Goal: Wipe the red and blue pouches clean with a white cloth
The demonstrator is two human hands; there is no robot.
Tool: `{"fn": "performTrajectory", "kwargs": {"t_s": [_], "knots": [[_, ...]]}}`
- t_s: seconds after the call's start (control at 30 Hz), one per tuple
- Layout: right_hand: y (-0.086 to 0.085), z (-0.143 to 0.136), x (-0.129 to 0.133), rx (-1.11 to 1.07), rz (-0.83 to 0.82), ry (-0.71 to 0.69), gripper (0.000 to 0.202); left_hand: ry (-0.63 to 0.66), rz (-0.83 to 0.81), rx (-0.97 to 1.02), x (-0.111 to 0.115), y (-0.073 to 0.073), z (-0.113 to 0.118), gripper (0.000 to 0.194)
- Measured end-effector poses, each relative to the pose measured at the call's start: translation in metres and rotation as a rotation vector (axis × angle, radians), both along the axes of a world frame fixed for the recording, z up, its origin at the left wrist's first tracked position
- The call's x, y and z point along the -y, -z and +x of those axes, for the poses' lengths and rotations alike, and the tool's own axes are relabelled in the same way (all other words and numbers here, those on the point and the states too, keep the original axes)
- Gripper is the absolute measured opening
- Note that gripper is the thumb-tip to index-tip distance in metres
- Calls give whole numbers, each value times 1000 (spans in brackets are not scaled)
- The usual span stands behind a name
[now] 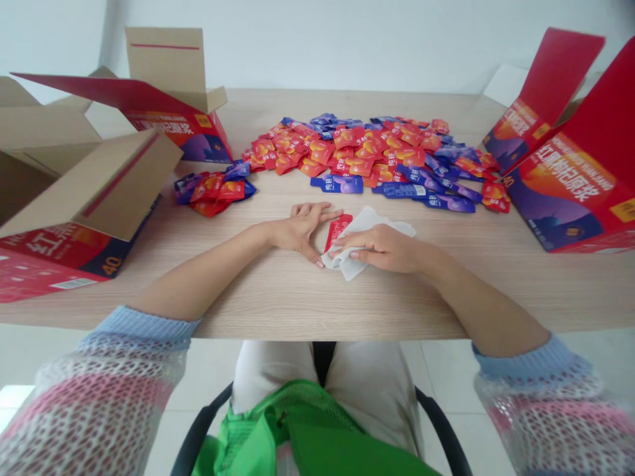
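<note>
A red sachet [338, 229] lies flat on the table in front of me, its right and lower part hidden by a white tissue [370, 223]. My right hand [384, 247] has its fingers closed on the tissue and presses it against the sachet. Just left of the sachet, my left hand [301, 230] rests on the table with fingers spread, its fingertips at the sachet's left edge. Behind both hands is a wide heap of red and purple sachets [342, 149]. A smaller pile of sachets [218, 190] sits to the left.
Open cardboard boxes flank the work area: a front left box [74, 251], a back left box [178, 129], a front right box [570, 192] and a back right box [516, 129]. The table [307, 311] ends close to my lap, with a wall behind it.
</note>
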State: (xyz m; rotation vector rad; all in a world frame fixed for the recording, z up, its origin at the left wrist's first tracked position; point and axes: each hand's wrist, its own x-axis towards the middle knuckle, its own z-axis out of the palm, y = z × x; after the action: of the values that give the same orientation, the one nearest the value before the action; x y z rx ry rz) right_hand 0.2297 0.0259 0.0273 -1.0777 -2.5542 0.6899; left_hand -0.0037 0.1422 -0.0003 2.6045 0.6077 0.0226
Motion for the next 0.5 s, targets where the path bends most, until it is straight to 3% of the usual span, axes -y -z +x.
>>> {"fn": "performTrajectory", "kwargs": {"t_s": [0.33, 0.5], "knots": [[27, 9, -23, -2, 152, 197, 42, 19, -12, 13, -2, 1, 0, 128], [32, 21, -32, -50, 135, 178, 46, -1, 0, 18, -1, 2, 1, 133]]}}
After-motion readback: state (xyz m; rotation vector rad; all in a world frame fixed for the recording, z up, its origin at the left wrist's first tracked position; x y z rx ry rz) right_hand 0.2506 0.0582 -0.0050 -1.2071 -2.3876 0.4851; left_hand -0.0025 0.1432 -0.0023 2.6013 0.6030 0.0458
